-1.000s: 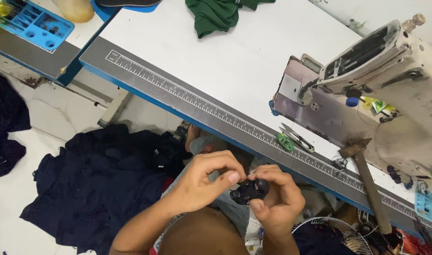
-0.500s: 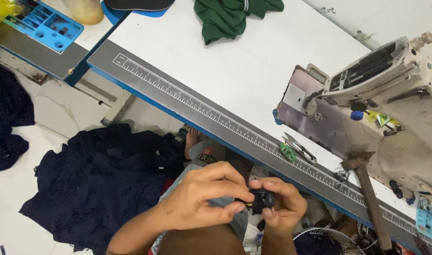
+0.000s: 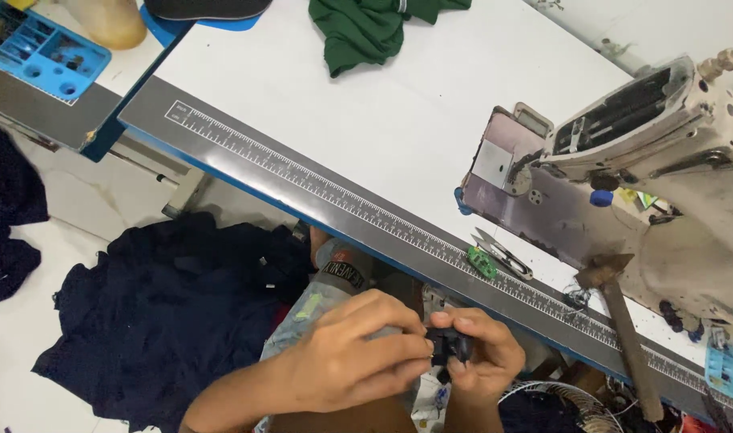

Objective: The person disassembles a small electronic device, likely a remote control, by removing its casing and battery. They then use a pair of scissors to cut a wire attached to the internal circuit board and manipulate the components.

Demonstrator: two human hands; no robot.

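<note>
— What's around me?
— White sewing table (image 3: 398, 136) with ruler strip, sewing machine (image 3: 655, 176), dark cloth pile (image 3: 166, 313) on the floor.
— My hands?
— Left hand (image 3: 350, 361) and right hand (image 3: 482, 361) both pinch a small black part (image 3: 448, 346) below the table edge.

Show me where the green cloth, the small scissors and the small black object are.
green cloth (image 3: 366, 32), head view, middle of the fabric
small scissors (image 3: 502, 255), head view, on the blades
small black object (image 3: 449, 346), head view, its visible top

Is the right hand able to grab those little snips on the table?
Probably yes: the thread snips lie uncovered by the table edge, just above the right hand, though it now holds a small black object.
</note>
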